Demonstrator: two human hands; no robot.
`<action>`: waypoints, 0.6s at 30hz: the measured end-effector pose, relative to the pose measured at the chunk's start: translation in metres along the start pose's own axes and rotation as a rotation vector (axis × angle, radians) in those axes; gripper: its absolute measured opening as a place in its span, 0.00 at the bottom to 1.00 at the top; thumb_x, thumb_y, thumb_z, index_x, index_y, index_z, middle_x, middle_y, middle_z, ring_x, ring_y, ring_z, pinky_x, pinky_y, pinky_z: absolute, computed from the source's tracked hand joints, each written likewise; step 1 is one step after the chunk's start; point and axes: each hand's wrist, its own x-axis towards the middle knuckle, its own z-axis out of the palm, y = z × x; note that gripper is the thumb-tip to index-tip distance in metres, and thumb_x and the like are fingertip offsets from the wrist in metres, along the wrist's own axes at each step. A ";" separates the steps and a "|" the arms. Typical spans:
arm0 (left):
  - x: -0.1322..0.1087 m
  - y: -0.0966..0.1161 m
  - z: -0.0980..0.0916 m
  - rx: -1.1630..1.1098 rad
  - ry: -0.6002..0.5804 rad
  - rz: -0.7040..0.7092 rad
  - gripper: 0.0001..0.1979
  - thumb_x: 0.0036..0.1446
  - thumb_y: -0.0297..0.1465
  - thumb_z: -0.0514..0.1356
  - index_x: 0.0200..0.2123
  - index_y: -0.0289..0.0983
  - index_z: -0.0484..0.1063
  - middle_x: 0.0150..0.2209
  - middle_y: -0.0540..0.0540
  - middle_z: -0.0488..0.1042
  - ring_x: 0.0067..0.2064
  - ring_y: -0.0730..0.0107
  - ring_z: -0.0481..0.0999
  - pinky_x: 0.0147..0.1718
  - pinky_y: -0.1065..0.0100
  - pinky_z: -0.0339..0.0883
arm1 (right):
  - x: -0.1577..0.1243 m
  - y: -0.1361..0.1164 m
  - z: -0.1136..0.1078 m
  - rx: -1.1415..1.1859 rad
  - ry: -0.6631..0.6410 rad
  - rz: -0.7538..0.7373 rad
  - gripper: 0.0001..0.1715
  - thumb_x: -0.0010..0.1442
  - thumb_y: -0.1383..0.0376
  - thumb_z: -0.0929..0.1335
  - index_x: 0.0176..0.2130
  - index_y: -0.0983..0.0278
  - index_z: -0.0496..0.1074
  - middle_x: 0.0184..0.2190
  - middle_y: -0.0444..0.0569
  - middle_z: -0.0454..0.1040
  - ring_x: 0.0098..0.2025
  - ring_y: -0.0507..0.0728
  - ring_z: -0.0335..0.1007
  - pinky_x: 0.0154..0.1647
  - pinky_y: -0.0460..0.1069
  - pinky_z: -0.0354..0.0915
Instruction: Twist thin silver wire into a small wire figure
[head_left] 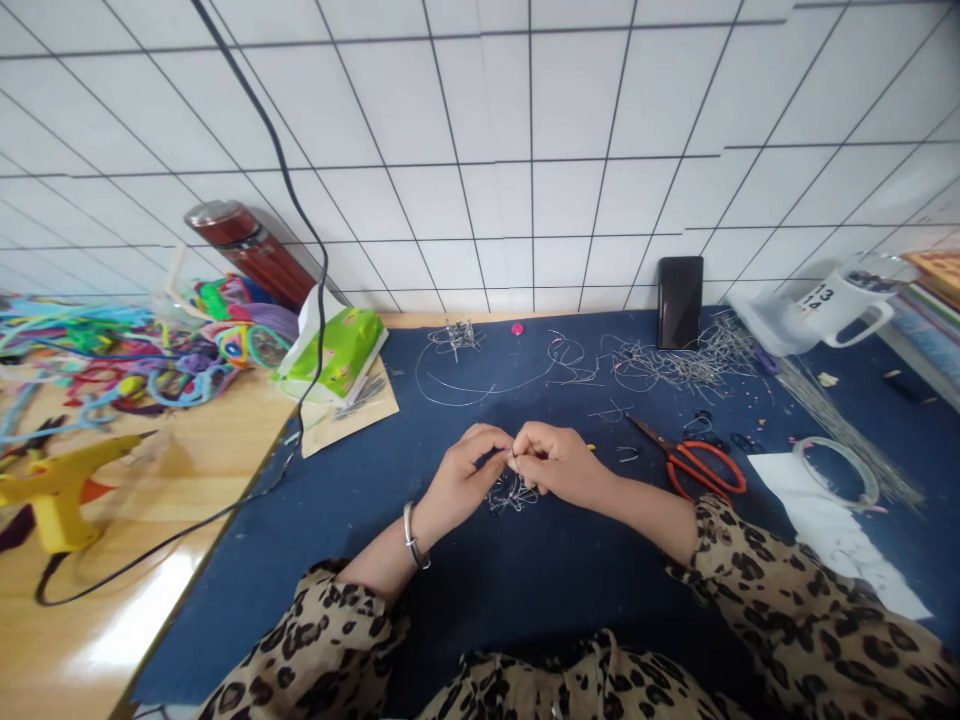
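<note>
Both hands meet over the dark blue cloth (360, 560). My left hand (465, 478) and my right hand (559, 462) are closed in pinches on a small tangle of thin silver wire (512, 492) that hangs between and just below the fingertips. A silver bangle sits on my left wrist. Leopard-print sleeves cover both forearms.
Orange-handled scissors (694, 462) lie right of my right hand. Loose wire pieces (675, 365), a black phone (679, 300), a white mug (844, 300), a tape roll (836, 468). At left: yellow glue gun (60, 490), coloured pipe cleaners (150, 345), green tissue pack (337, 350), red flask (251, 250), black cable.
</note>
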 end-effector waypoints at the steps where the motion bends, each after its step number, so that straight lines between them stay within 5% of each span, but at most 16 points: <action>1: 0.000 0.001 -0.002 -0.014 -0.010 -0.007 0.07 0.57 0.27 0.54 0.33 0.38 0.73 0.33 0.45 0.71 0.38 0.67 0.69 0.40 0.66 0.63 | 0.000 -0.001 0.000 -0.017 0.016 -0.013 0.04 0.54 0.66 0.64 0.28 0.64 0.65 0.18 0.39 0.65 0.18 0.47 0.60 0.20 0.42 0.56; 7: 0.002 0.004 -0.009 -0.058 -0.131 -0.002 0.05 0.54 0.29 0.58 0.34 0.38 0.73 0.33 0.45 0.69 0.37 0.67 0.68 0.39 0.66 0.62 | -0.003 -0.007 0.000 -0.122 0.141 -0.140 0.05 0.50 0.71 0.64 0.24 0.65 0.67 0.19 0.39 0.63 0.22 0.46 0.57 0.23 0.42 0.54; 14: 0.001 0.001 -0.007 -0.079 -0.136 -0.024 0.04 0.55 0.30 0.57 0.32 0.36 0.71 0.34 0.46 0.68 0.37 0.69 0.68 0.39 0.67 0.62 | -0.003 -0.008 -0.004 -0.186 0.047 -0.093 0.04 0.52 0.70 0.63 0.26 0.64 0.64 0.19 0.38 0.62 0.22 0.47 0.56 0.23 0.42 0.52; 18: 0.000 0.002 -0.005 -0.138 -0.177 -0.101 0.04 0.55 0.29 0.56 0.31 0.36 0.70 0.33 0.47 0.70 0.35 0.71 0.69 0.35 0.69 0.62 | -0.004 -0.008 -0.003 -0.388 0.065 -0.211 0.07 0.51 0.73 0.62 0.24 0.64 0.62 0.20 0.39 0.62 0.23 0.47 0.56 0.26 0.43 0.51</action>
